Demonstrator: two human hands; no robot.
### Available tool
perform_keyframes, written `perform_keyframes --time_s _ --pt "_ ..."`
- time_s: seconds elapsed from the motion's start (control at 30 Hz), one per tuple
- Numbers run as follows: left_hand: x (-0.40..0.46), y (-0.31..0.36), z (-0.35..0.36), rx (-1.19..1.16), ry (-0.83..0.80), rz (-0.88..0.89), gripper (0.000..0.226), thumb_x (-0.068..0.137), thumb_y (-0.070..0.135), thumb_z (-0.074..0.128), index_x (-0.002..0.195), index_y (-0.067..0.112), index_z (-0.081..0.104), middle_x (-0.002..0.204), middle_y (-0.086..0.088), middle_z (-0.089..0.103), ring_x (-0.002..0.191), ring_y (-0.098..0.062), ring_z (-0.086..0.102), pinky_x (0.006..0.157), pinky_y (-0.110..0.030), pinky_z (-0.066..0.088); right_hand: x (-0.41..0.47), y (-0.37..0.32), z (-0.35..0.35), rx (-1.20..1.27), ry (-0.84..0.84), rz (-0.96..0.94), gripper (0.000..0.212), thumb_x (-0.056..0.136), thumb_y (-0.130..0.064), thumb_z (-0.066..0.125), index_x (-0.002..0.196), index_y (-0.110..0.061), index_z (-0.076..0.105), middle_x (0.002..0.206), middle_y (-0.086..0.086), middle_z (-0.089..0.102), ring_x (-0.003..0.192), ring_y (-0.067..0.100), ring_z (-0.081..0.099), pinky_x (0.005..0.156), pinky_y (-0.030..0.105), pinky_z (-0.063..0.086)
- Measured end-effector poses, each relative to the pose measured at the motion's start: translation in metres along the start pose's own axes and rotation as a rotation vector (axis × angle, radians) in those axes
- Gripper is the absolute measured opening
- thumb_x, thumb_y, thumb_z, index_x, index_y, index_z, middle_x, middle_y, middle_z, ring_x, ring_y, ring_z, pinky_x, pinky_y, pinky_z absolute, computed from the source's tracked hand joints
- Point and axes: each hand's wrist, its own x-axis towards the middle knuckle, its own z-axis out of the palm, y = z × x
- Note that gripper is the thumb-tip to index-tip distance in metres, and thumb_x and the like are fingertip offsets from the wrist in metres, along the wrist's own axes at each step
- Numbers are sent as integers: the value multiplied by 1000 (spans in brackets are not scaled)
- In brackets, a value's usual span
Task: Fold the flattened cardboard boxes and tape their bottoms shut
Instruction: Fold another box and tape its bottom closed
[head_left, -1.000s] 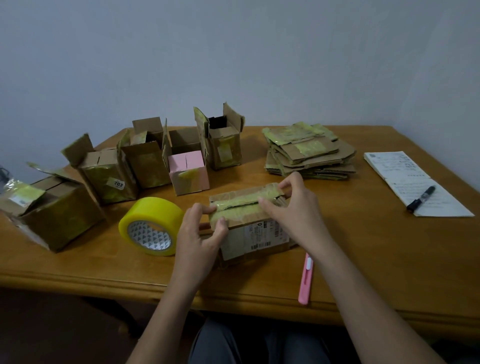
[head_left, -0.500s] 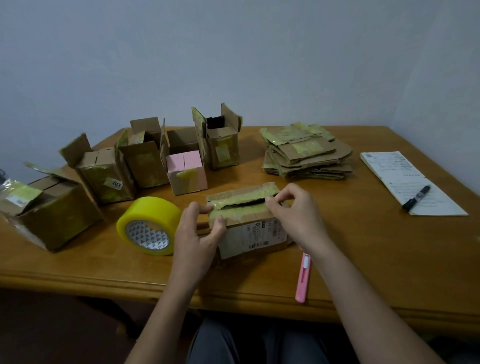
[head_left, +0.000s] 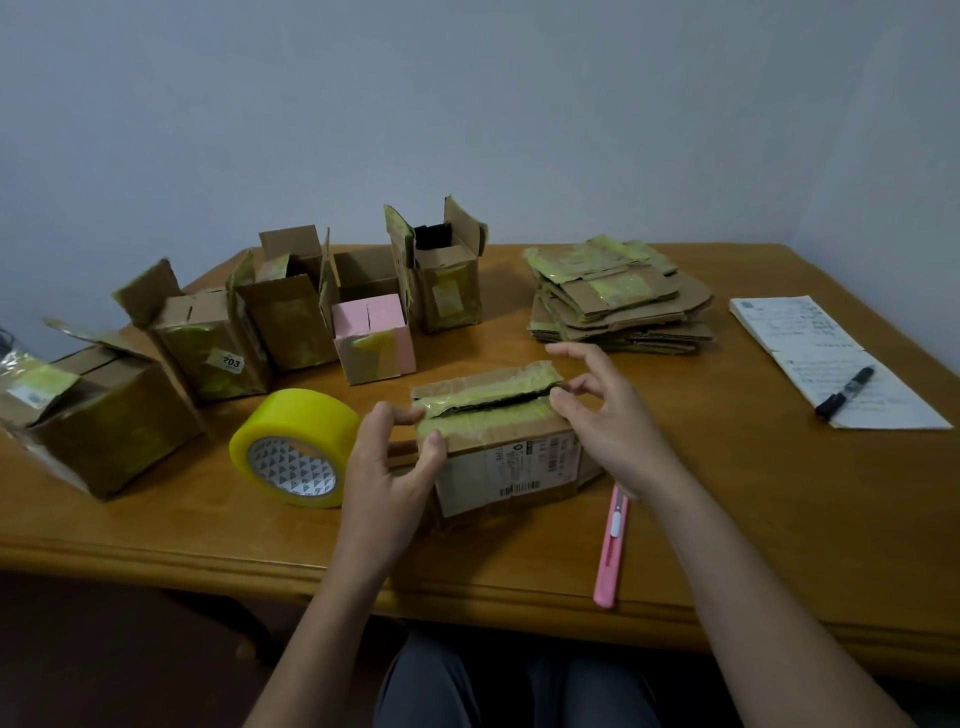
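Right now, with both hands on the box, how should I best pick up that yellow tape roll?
Take the yellow tape roll by its rim from above with the left hand. It stands on edge beside that hand, core hole facing you, so the curved top is free.

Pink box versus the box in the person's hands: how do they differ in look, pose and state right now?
The pink box is smaller with pink flaps, the held box plain brown with a printed label. The pink box stands untouched in the row; the held box is gripped by the left hand and right hand. The held box's flaps gape apart. Both carry old yellowish tape.
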Motion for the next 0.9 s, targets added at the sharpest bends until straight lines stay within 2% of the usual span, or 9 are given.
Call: perform_keyframes --time_s 0.17,0.27,0.37,0.47,0.57,0.67,0.73,0.8,0.9 --pt "0 0 -3 -29 -38 -10 40 82 55 54 106 23 55 105 -8 63 84 -19 63 51 -20 44 3 4 -4 146 -38 37 22 91 -24 63 98 -43 72 108 -6 62 97 11 60 71 24 49" --pt "2 -3 -2 -44 -38 -5 30 91 51 57 104 24 55 103 -11 64 75 -16 58 48 -16 42 3 9 -4 162 -29 25 16 92 -29 62 95 -40 73 102 -16 66 94 2 61 73 27 49" --pt "4 -7 0 -51 -35 -12 21 91 47 58 102 30 55 105 -9 64 86 -22 64 51 -20 45 5 13 -3 147 -15 18 14 92 -32 61 90 -39 72 104 -21 66 98 5 61 75 32 53" --pt "7 -7 2 -78 -40 -25 10 90 45 55 98 39 54 110 -5 64 93 -21 65 56 -29 51 4 15 0 148 37 2 17 93 -31 61 82 -37 72 108 -22 68 98 6 62 72 31 52" --pt "9 -7 3 -111 -41 -46 6 92 45 54 96 40 54 115 -2 63 99 -21 65 61 -39 57 3 15 4 160 85 3 20 94 -29 60 80 -34 72 106 -22 69 95 3 63 70 26 51" --pt "7 -3 1 -145 -87 -94 22 90 53 52 104 37 55 118 -4 62 105 -21 64 61 -31 57 0 11 3 156 76 22 21 97 -31 54 91 -39 73 101 -21 69 95 4 63 68 25 52" --pt "3 0 -3 -154 -130 -124 31 86 55 51 112 40 55 123 2 60 110 -17 62 63 -30 58 -5 10 2 155 68 32 23 99 -29 51 106 -41 70 102 -23 66 102 3 60 75 26 57" --pt "2 2 -9 -78 -153 -97 40 86 57 49 123 43 54 126 11 57 113 -12 60 67 -28 58 -10 8 1 146 82 34 26 100 -27 49 116 -39 66 109 -27 59 114 4 54 87 29 56" --pt "6 8 -18 131 -125 -36 64 85 57 47 142 27 49 128 6 52 115 -11 54 85 -27 53 -15 8 -1 102 129 44 29 101 -28 46 124 -33 62 127 -14 60 126 11 50 100 38 50"
